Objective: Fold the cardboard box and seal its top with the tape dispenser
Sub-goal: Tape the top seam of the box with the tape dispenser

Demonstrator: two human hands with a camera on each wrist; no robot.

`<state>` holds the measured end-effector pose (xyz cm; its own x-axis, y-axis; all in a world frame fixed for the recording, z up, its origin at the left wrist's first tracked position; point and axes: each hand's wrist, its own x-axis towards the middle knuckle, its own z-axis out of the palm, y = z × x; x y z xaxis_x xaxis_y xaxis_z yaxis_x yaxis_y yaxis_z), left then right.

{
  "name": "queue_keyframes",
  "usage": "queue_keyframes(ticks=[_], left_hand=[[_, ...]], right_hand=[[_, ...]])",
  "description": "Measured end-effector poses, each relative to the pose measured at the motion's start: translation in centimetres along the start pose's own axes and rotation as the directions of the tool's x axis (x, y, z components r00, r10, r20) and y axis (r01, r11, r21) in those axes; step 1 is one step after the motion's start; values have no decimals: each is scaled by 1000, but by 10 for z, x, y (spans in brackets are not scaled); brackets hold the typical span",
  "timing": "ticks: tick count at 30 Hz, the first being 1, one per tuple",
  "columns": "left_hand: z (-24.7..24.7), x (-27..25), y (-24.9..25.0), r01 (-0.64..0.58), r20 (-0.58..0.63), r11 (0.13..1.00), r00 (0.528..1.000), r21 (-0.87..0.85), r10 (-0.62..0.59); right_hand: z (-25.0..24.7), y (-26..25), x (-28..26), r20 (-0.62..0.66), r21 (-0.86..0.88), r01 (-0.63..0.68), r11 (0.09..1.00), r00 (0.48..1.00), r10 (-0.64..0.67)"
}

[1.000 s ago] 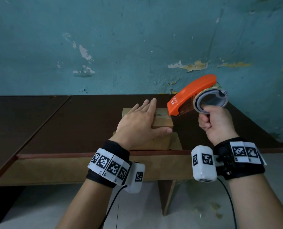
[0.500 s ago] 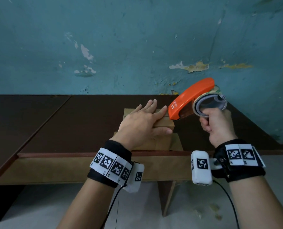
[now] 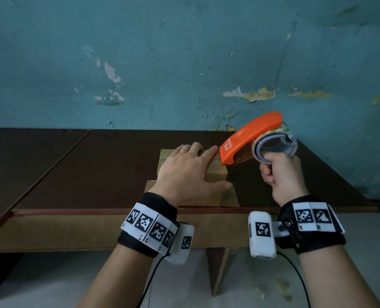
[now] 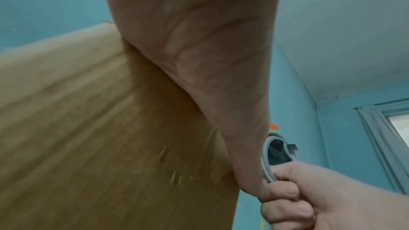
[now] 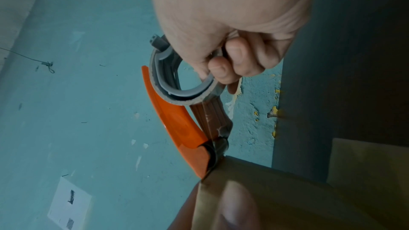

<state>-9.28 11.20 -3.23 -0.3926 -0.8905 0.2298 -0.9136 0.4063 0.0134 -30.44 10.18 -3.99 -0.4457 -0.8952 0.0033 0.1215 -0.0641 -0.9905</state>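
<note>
A small brown cardboard box [image 3: 216, 174] stands on the dark table [image 3: 95, 165] near its front edge, its top flaps folded down. My left hand [image 3: 189, 172] lies flat on the box top, fingers straight, pressing the flaps. My right hand [image 3: 280, 174] grips the grey ring of an orange tape dispenser [image 3: 249, 138] holding a tape roll [image 3: 275, 147]. The dispenser's nose touches the box's right top edge by my left fingertips. In the right wrist view the dispenser [image 5: 177, 120] meets the box [image 5: 276, 195] at its corner. In the left wrist view my palm covers the box [image 4: 88, 128].
A flat cardboard piece [image 3: 229, 196] lies under the box at the table's front edge [image 3: 73, 211]. A teal wall [image 3: 184, 63] with peeling paint rises directly behind the table. The table top extends to the left. Pale floor [image 3: 51, 285] shows below.
My right hand has brought the dispenser down and left until its nose meets the box's right top edge. My left hand has stayed flat on the box top.
</note>
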Motion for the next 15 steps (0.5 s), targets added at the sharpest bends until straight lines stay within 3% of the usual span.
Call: queue_keyframes(ticks=[10,15], left_hand=[[8,6,16,89,-85,996,993,25,-86],[10,9,22,13,-114,1000,993,-22,-15]], right_hand=[[2,0,-1,-5,22,-31,999,1000,31],[5,1,0,-17,30,-34,999,999,34]])
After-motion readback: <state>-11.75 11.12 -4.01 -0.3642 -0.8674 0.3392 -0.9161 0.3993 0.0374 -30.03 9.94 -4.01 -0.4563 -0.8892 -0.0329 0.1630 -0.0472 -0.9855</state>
